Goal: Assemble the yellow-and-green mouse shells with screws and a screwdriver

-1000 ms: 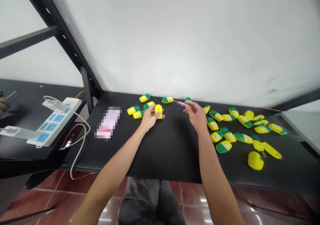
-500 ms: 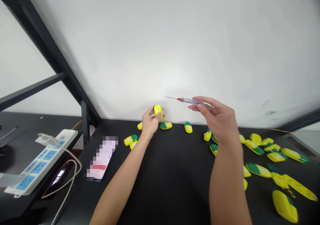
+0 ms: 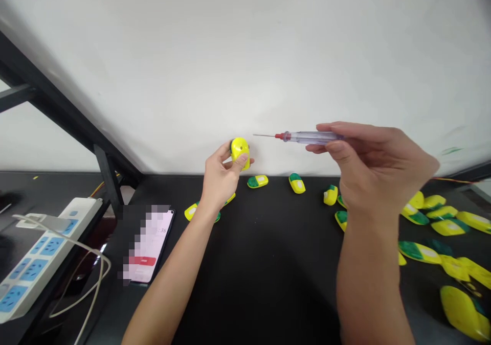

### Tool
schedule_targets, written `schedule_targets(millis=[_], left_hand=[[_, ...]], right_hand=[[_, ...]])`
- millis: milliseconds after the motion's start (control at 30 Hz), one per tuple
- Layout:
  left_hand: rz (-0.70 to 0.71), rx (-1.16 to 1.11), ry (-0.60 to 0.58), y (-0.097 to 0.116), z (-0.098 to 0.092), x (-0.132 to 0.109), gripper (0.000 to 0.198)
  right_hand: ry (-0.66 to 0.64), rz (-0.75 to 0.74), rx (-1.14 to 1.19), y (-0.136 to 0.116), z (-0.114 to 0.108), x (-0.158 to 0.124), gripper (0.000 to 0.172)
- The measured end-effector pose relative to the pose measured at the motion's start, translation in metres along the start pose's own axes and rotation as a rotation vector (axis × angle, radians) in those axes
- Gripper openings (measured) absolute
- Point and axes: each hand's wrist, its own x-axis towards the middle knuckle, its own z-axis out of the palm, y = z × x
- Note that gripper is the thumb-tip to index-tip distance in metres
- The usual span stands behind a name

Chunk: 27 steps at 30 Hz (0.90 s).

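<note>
My left hand (image 3: pixel 222 176) grips a small yellow plastic device (image 3: pixel 240 152), raised above the back of the black table with a small dark hole facing me. In my right hand (image 3: pixel 368 161) is a screwdriver (image 3: pixel 307 137) with a clear handle and a red collar. Its thin shaft points left, the tip just right of the yellow device and apart from it. Below, a green-and-yellow device (image 3: pixel 258 181) and a second green-and-yellow device (image 3: pixel 297 183) lie near the wall. More of them are partly hidden behind my left forearm.
Several yellow-and-green devices and casing parts (image 3: pixel 420 252) are spread over the right side. A phone (image 3: pixel 149 248) lies left of my left forearm. Beyond it are a power strip (image 3: pixel 49 253), a white cable (image 3: pixel 92 283) and a black frame post (image 3: pixel 109 174). A white wall (image 3: pixel 215 69) rises behind.
The camera view has shifted. My right hand and the screwdriver appear larger and further right, and the yellow device appears slightly higher. Both hands keep their holds.
</note>
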Motion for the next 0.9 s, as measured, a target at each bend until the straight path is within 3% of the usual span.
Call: schedule_targets(millis=[367,900], left_hand=[[0.015,0.011,-0.03,0.0,0.004,-0.002,0.043],[0.001,0.012,-0.017,0.001,0.005,-0.004,0.042]], right_hand=[[-0.09,-0.033,0.057,-0.008,0.003,-0.002,0.022],[-0.164,0.042,0.022,-0.017,-0.002,-0.002,0.02]])
